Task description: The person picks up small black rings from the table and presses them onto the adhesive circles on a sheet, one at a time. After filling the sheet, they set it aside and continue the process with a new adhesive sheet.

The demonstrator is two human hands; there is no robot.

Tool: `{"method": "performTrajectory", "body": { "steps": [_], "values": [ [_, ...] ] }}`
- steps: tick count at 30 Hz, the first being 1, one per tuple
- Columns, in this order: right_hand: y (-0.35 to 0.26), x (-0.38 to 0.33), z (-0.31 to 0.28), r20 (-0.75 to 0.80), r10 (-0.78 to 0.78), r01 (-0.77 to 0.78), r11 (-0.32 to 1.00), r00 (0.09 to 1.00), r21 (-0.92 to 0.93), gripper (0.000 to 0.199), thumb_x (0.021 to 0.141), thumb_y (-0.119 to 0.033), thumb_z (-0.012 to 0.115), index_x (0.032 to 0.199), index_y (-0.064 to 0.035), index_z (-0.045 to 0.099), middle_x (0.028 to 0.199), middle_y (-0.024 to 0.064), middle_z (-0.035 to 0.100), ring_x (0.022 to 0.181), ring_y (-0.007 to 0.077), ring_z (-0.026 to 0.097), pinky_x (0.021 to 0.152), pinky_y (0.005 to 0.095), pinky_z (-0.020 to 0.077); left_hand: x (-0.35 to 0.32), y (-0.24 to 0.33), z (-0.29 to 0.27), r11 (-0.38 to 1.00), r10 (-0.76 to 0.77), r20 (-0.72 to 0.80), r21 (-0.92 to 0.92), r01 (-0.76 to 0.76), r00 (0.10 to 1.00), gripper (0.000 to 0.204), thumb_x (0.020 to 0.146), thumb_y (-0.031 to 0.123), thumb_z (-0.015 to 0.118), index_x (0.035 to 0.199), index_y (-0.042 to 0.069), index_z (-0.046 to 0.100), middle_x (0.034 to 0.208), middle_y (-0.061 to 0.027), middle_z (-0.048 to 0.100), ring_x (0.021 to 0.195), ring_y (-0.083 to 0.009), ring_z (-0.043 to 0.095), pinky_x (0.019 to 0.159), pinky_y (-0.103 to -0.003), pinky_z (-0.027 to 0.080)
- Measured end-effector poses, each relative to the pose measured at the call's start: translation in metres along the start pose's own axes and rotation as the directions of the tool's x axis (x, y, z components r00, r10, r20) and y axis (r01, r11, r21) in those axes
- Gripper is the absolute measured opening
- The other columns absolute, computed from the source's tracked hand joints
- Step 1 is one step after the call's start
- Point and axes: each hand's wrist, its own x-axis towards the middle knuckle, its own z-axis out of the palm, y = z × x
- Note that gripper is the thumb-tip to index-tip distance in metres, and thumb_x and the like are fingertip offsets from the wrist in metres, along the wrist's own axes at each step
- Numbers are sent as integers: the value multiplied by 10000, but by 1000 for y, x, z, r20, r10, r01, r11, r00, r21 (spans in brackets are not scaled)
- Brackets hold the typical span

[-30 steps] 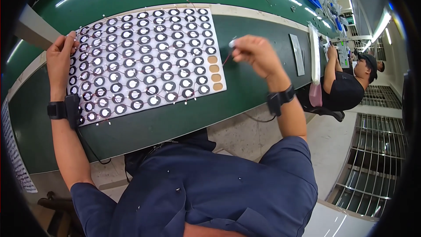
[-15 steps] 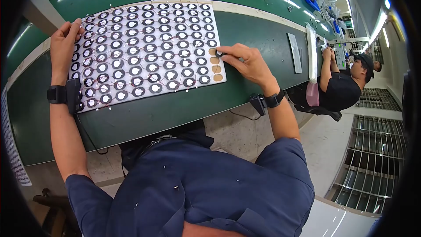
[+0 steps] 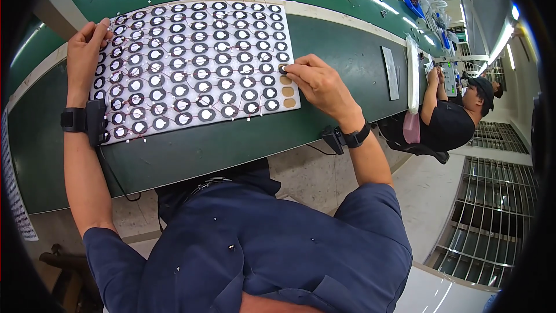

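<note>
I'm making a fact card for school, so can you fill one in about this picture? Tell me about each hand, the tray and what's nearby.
Left hand: at the upper left edge of the white tray
Right hand: pinching a dark round piece at the tray's right-hand column
On the tray: rows of black round pieces with white middles; tan slots at lower right
Under it: green table
Farther right: flat grey plate; person in black

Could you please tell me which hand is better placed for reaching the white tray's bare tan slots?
Probably the right hand: it holds a black piece beside the bare slots, while the left hand is at the left edge of the tray.
</note>
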Motion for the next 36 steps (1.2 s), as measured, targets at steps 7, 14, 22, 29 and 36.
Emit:
{"method": "performTrajectory", "body": {
  "steps": [7, 14, 22, 29, 36],
  "values": [
    [-12, 1, 7, -67, 53, -60, 992, 996, -112, 156, 917, -45, 767, 1073, -32, 767, 915, 113, 723, 857, 275, 708, 755, 376, 592, 3, -2, 3, 999, 15, 4, -48, -15, 1000, 338, 1054, 325, 689, 871, 42, 712, 836, 25, 693, 761, -27, 523, 728, -205, 416],
    [-25, 5, -9, 90, 35, -22, 989, 995, -146, 152, 933, -135, 772, 1059, -50, 771, 938, 120, 734, 872, 293, 709, 723, 395, 571, 6, -19, -5, 999, 34, -17, -20, -34, 999, 343, 1060, 302, 687, 854, 27, 677, 790, 35, 648, 749, -28, 514, 709, -207, 407],
    [171, 70, -57, -229, 346, -394, 892, 910, -221, 285, 1032, -276, 650, 1122, -33, 768, 1010, 221, 751, 934, 398, 737, 819, 467, 577, 2, -8, -1, 998, -19, -4, -66, 18, 1000, 348, 1061, 289, 683, 832, 27, 654, 777, 38, 633, 732, -28, 493, 691, -210, 390],
    [298, 119, -47, -220, 323, -388, 692, 921, -609, 321, 1018, -325, 648, 1112, -54, 793, 1019, 219, 768, 955, 426, 732, 845, 495, 577, -3, -5, 2, 996, -51, -18, -68, 49, 999, 347, 1059, 291, 686, 831, 30, 663, 785, 37, 654, 737, -24, 503, 694, -204, 398],
    [310, 131, -52, -90, 357, -343, 750, 930, -566, 294, 973, -321, 662, 1047, -83, 819, 989, 211, 778, 951, 437, 725, 861, 503, 590, -4, 1, -2, 998, -51, -6, -37, 51, 999, 325, 1057, 288, 692, 858, 32, 692, 807, 34, 675, 748, -23, 519, 713, -205, 409]
  ]
}}
